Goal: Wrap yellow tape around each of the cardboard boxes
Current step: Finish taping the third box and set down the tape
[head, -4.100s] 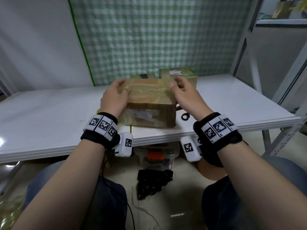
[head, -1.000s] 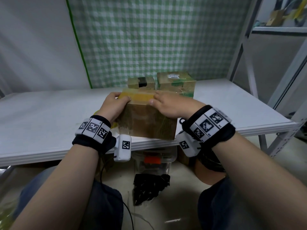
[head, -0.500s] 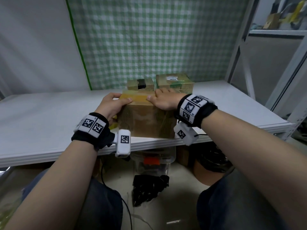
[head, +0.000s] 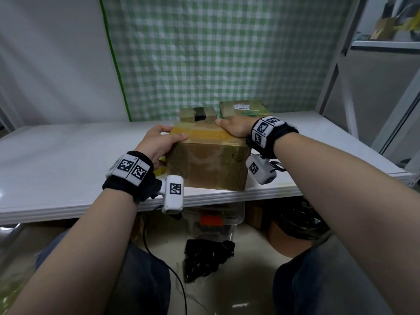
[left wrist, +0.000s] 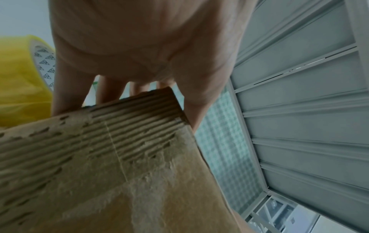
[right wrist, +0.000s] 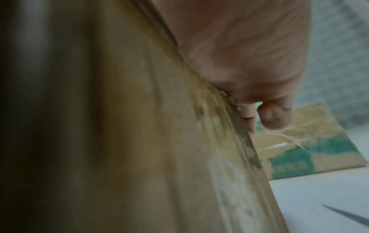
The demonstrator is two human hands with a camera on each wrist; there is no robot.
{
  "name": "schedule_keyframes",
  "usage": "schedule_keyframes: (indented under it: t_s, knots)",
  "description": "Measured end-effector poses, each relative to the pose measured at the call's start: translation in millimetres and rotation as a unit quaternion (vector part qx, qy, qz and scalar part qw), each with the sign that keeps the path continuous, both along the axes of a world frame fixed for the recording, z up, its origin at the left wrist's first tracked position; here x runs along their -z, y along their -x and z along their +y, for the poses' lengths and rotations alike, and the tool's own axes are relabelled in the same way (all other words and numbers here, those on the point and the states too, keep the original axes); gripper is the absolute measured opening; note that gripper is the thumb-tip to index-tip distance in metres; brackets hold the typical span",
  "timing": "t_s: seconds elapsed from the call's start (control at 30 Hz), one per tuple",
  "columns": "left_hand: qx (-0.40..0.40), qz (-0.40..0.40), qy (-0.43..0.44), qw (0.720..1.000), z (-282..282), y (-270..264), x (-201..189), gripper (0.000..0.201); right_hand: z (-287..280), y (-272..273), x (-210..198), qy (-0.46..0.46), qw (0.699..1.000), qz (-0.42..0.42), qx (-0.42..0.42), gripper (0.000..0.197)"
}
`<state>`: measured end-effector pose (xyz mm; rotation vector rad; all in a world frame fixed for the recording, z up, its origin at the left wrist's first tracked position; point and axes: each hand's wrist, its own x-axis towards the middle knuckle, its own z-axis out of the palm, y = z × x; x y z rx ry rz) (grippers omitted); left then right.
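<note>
A cardboard box [head: 206,164] stands at the near edge of the white counter [head: 68,160], with a band of yellow tape [head: 204,133] laid across its top face. The left hand [head: 159,142] is set on the box's upper left corner, thumb lying on the tape and fingers bent over the far edge, so the corner is gripped. The right hand [head: 234,128] lies over the upper right corner with fingers fairly straight along the back edge; it is judged to be pressing rather than clasping.

The step in hand is judged to be the smoothing-down of the band. It would be done well if firm pressure were run outward along the tape and carried over the edges, where lifting is likeliest; the box should be held steady by one hand meanwhile, since it sits close to the counter's lip. The torn, ribbed surface may take adhesive poorly, so extra pressure is advised there.

Two further boxes [head: 245,109] are seen behind in the head view, one with a dark strip on top; whether they are fully wrapped cannot be told.

The left wrist view shows what the head view hides behind the hand: the yellow tape roll [left wrist: 22,82] lying just beside the box, and the peeled corrugation [left wrist: 123,130] of the box face. The right wrist view, though blurred, shows the fingertips [right wrist: 267,116] past the box's rear edge and a dark pointed object [right wrist: 347,217] on the counter, which cannot be identified.
</note>
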<state>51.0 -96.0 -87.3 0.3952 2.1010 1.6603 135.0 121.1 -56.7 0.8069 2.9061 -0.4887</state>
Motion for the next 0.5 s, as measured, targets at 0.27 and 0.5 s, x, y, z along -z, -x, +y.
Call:
schedule_keyframes:
  t_s: [0.27,0.5]
  knots:
    - [-0.001,-0.013,-0.006,1.0,0,2,2,0.053,21,-3,5,0.094,0.992,0.074,0.045,0.053]
    - [-0.007,-0.017,-0.017,1.0,0,-1,3,0.051,35,-15,16,0.244,0.963,0.104,0.056,0.07]
